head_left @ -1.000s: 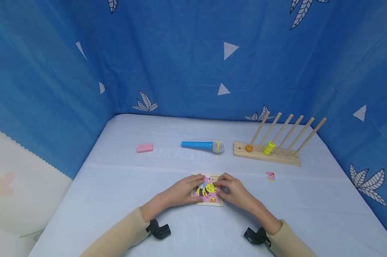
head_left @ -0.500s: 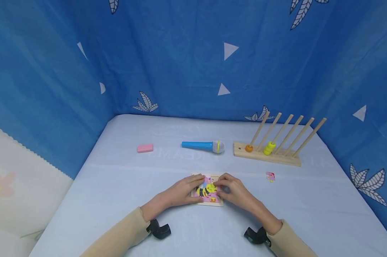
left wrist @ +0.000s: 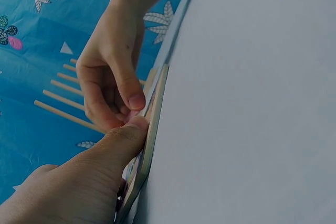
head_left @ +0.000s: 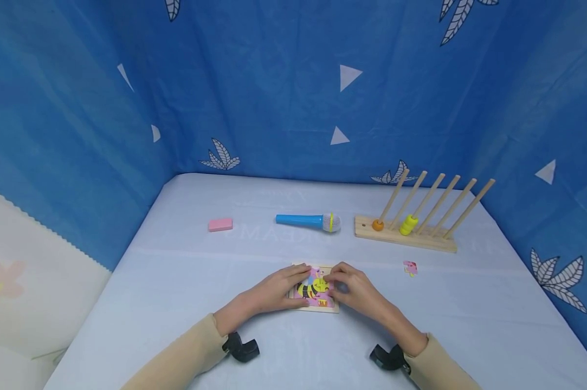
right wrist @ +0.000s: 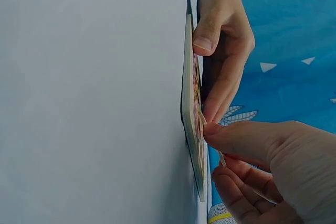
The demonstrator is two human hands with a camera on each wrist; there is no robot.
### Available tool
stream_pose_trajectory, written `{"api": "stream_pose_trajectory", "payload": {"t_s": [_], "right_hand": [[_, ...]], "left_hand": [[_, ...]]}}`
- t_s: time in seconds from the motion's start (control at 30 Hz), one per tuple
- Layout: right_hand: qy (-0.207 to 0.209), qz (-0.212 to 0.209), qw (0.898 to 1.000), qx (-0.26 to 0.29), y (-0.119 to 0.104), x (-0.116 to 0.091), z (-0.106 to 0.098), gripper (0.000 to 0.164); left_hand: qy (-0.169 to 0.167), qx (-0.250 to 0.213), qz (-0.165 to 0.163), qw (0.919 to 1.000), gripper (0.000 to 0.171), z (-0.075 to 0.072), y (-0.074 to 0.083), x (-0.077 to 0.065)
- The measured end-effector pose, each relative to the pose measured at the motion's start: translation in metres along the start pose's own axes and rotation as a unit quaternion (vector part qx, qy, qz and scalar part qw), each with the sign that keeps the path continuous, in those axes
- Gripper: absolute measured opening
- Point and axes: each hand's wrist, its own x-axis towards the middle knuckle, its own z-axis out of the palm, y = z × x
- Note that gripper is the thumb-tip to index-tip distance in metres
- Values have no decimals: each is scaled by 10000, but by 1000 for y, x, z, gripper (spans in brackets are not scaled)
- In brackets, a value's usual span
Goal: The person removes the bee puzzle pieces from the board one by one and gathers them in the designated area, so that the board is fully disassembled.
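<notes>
A small wooden jigsaw puzzle board with a yellow-and-black bee picture lies on the white table in the head view. My left hand rests across its left part, thumb by the near edge and fingers toward the far edge. At the right side of the board, my right hand pinches a thin puzzle piece between thumb and fingers, close over the picture. Most of that piece is hidden by the thumb in the right wrist view. A loose pink puzzle piece lies to the right of the board.
Behind the board lies a blue toy microphone, with a pink block farther left. A wooden peg stand with upright rods, an orange bead and yellow beads stands back right. Blue cloth hangs behind the table.
</notes>
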Motion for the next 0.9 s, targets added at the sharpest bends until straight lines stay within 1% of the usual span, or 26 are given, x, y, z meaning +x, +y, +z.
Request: {"api": "stream_pose_trajectory", "payload": {"t_s": [0.1,0.17,0.33,0.4,0.47,0.57,0.63,0.77,0.9], "right_hand": [[31,3,10000,69,0,1,-1,26],[68,43,9997,228,0,1,-4,26],[352,150,9973,631,9,-9,-21,29],[495,249,9966,614,16,-17,-30,30],[605,454,9954,594,24,-28,-39,31],[689,763,9931,559,34,-44,-53,30],[710,882,9919,567,40,-56,-61,30],[752,1091,9899,505,49,-75,-74,30],[837,1423,9851,484,58,-90,-82,33]], "left_hand": [[1,3,16,10000,69,-1,0,0],[4,36,15,10000,69,-2,-1,1],[-27,69,-51,10000,70,-1,1,1],[-47,89,-87,9999,70,-1,1,0],[-71,116,-97,9999,70,0,2,0],[-98,111,-121,9998,70,-1,3,0],[-94,73,-135,9998,71,-1,4,0],[-73,39,-146,9999,71,-1,4,-1],[-68,39,-132,9999,71,-1,3,-1]]}}
